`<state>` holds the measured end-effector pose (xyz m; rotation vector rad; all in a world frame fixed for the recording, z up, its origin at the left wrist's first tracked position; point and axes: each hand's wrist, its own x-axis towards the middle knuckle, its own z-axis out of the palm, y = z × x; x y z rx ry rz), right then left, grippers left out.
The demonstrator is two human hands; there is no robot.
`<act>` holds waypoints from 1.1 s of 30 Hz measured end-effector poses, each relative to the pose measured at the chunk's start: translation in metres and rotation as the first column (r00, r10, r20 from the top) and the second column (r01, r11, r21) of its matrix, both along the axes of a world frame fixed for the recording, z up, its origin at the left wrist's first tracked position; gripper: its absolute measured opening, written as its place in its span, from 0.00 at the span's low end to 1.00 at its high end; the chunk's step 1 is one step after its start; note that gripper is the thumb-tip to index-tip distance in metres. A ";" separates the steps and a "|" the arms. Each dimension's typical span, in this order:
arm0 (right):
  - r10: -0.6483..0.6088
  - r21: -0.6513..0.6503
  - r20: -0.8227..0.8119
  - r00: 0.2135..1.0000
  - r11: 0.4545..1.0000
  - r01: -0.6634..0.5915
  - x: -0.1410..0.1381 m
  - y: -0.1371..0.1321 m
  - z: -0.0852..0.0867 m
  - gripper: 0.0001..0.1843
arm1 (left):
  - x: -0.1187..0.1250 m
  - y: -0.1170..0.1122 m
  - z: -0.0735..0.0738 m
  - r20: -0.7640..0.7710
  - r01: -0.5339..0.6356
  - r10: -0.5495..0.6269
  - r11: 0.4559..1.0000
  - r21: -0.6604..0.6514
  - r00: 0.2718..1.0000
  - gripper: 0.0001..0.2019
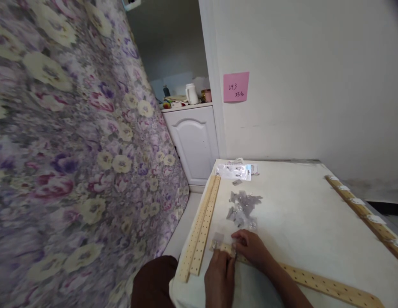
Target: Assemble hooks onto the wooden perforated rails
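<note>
From the head view, here's the left hand point(220, 273), fingers bent at the end of the perforated board point(330, 285), which runs off toward four o'clock on the worktop point(298, 214); the right hand point(250, 248) is half curled there, either one's grip impossible to tell. Clear packets point(242, 205) lie at twelve, paired boards point(203, 233) at ten.

Floral cloth point(122, 162) (purple, cream); strip point(330, 284) pale tan; note point(236, 95) pink.
</note>
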<state>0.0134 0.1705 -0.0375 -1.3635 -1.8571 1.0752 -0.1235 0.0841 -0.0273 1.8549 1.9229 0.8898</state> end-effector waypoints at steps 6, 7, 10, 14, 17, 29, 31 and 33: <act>0.020 0.002 0.017 1.000 1.000 -0.020 0.001 0.001 -0.003 0.19 | 0.001 -0.001 0.002 -0.005 0.017 -0.017 1.000 0.013 1.000 0.11; 0.022 0.001 0.018 1.000 1.000 -0.022 0.001 0.001 -0.003 0.19 | 0.001 -0.001 0.003 -0.009 0.014 -0.014 1.000 0.014 1.000 0.11; 0.016 -0.002 0.016 1.000 1.000 -0.016 0.002 0.001 -0.003 0.19 | 0.002 0.000 0.004 -0.014 -0.001 0.001 1.000 0.011 1.000 0.11; 0.013 -0.005 0.018 1.000 1.000 -0.013 0.002 0.000 -0.002 0.19 | 0.002 0.000 0.004 -0.019 -0.005 0.005 1.000 0.013 1.000 0.11; 0.026 -0.019 0.004 1.000 1.000 -0.026 0.002 0.001 -0.004 0.19 | 0.002 0.000 0.003 -0.017 -0.004 0.004 1.000 0.026 1.000 0.11; 0.033 0.011 0.009 0.999 0.999 -0.033 0.003 0.004 -0.011 0.19 | 0.004 0.000 0.001 -0.042 -0.013 0.014 1.000 0.028 0.999 0.11; 0.028 0.008 0.001 1.000 1.000 -0.028 0.003 0.004 -0.011 0.19 | 0.003 0.000 -0.001 -0.041 -0.006 0.008 0.999 0.041 0.999 0.11; 0.029 0.004 -0.004 1.000 1.000 -0.029 0.003 0.005 -0.011 0.19 | 0.002 0.001 -0.003 -0.041 -0.002 0.004 0.999 0.051 0.999 0.11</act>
